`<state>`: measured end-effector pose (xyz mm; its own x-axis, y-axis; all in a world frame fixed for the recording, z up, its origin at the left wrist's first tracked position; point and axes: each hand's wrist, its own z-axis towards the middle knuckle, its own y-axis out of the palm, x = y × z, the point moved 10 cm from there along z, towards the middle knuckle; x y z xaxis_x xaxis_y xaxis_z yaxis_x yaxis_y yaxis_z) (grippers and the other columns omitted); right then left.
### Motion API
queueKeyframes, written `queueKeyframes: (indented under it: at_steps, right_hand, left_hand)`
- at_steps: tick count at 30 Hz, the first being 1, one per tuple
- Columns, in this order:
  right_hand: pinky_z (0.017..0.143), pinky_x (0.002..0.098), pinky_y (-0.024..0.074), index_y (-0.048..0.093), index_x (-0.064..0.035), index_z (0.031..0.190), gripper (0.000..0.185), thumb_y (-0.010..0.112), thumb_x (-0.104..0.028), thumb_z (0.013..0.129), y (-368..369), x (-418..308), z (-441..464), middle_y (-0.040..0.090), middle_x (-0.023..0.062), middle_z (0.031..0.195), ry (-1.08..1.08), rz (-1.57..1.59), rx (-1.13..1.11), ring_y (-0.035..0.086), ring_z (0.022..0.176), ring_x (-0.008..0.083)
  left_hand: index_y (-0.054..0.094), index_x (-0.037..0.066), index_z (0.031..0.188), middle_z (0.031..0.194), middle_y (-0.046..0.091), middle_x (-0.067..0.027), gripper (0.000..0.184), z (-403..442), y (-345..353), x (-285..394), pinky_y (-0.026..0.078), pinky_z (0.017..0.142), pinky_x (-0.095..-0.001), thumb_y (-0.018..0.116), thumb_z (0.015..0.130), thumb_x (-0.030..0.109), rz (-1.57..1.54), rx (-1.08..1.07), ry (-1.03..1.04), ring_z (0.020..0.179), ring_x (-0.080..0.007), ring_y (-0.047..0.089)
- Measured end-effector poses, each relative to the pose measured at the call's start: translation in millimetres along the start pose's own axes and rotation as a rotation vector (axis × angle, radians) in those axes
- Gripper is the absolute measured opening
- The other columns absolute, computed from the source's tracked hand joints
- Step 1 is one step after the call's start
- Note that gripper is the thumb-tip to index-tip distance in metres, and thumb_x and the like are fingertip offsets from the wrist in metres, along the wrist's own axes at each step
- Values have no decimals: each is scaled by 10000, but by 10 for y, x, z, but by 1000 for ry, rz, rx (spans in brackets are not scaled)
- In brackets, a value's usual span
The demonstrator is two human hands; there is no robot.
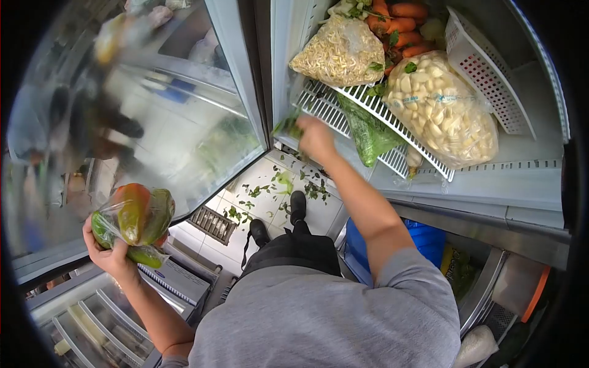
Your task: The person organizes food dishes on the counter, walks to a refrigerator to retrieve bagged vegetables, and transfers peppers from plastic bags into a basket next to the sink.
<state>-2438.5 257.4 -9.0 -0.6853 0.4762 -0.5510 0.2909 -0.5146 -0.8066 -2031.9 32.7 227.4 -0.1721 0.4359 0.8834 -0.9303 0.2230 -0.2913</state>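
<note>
A clear plastic bag of peppers (136, 214), green with some orange, rests in my left hand (110, 250), the fingers wrapped around its underside. My right hand (316, 140) is closed and slightly smeared by motion, at the fridge's door-side edge. From its fingers stick out blurred green leaves (287, 127). Beside that hand is the white wire shelf (402, 126). On the shelf lie a bag of bean sprouts (340, 52) and a large bag of peeled garlic (438, 101). Green produce in a plastic bag (368, 132) shows lower down, beneath the shelf wires.
Carrots (402, 24) and a white perforated basket (485, 73) sit farther back in the fridge. The glass door (178, 122) stands open at left. Loose leaves (261, 190) litter the tiled floor around my shoes (297, 207). A blue bag (423, 242) is low at right.
</note>
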Motion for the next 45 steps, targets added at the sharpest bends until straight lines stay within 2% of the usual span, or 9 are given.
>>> queueKeyframes:
  at_steps: [3, 8, 12, 16, 19, 21, 32, 37, 45]
  right_hand:
    - [826, 415, 473, 612, -53, 863, 279, 593, 36, 600, 282, -215, -537, 602, 148, 914, -180, 136, -207, 563, 934, 355]
    - [806, 408, 480, 623, -25, 911, 357, 631, 49, 561, -854, -5, -83, 605, 180, 978, -50, 64, 368, 574, 917, 379]
    - [985, 437, 401, 548, -83, 1254, 430, 542, -266, 866, -714, 494, 904, 523, 194, 1282, 155, -193, 361, 485, 1172, 391]
    - [1038, 438, 358, 499, -102, 1311, 451, 467, -329, 923, -693, 360, 1090, 473, 177, 1357, 169, -275, 501, 437, 1247, 367]
    - [886, 428, 467, 646, -50, 1056, 293, 477, -92, 820, -69, 479, 524, 618, 196, 1094, 330, -111, -10, 577, 1022, 367]
    - [810, 434, 486, 672, -45, 943, 342, 538, 64, 648, 124, 160, -49, 620, 185, 894, 22, 33, 56, 591, 887, 371]
    - [797, 394, 490, 662, -17, 926, 297, 647, -51, 632, 1122, 1064, -1672, 637, 198, 958, 564, 144, 128, 615, 880, 367]
    - [821, 422, 488, 587, -80, 1138, 459, 627, -10, 687, 1591, 1628, -964, 602, 174, 1024, 421, -170, -21, 563, 964, 370]
    - [833, 401, 487, 627, -69, 938, 318, 658, -46, 622, 2542, 2123, -989, 570, 148, 1012, 276, -258, -139, 549, 996, 348]
  left_hand:
    - [528, -29, 1121, 1004, 574, -65, 536, -4, -16, 49, 421, 890, -275, 646, 606, 56, 13, -16, 1, 900, -154, 562]
    - [531, -27, 1110, 1012, 567, -65, 532, 0, -6, 14, 413, 897, -273, 648, 598, 63, 30, -42, 9, 914, -154, 554]
    - [532, -22, 1109, 1031, 559, -63, 539, -8, 64, 3, 407, 903, -275, 662, 593, 66, 47, -50, 42, 936, -153, 546]
    - [527, -13, 1117, 1019, 565, -52, 529, 8, 121, 18, 406, 904, -274, 673, 613, 48, 42, -98, 50, 927, -153, 549]
    - [545, -19, 1091, 1018, 559, -58, 533, 10, 47, -78, 402, 909, -281, 680, 582, 65, 8, -70, 12, 937, -153, 537]
    - [546, -17, 1092, 1018, 561, -59, 536, 11, 16, -48, 402, 910, -282, 681, 581, 65, 15, -89, 27, 937, -153, 538]
    - [553, -3, 990, 965, 538, -86, 458, -83, -62, -276, 402, 884, -298, 633, 550, 95, 220, -216, 169, 909, -204, 517]
    - [543, 2, 995, 993, 522, -103, 456, -298, -105, -832, 380, 921, -321, 622, 554, 86, 366, -198, 103, 953, -228, 506]
    - [529, 6, 1009, 1014, 496, -90, 495, -635, 31, -1469, 350, 945, -320, 686, 555, 121, 478, -216, -10, 973, -215, 489]
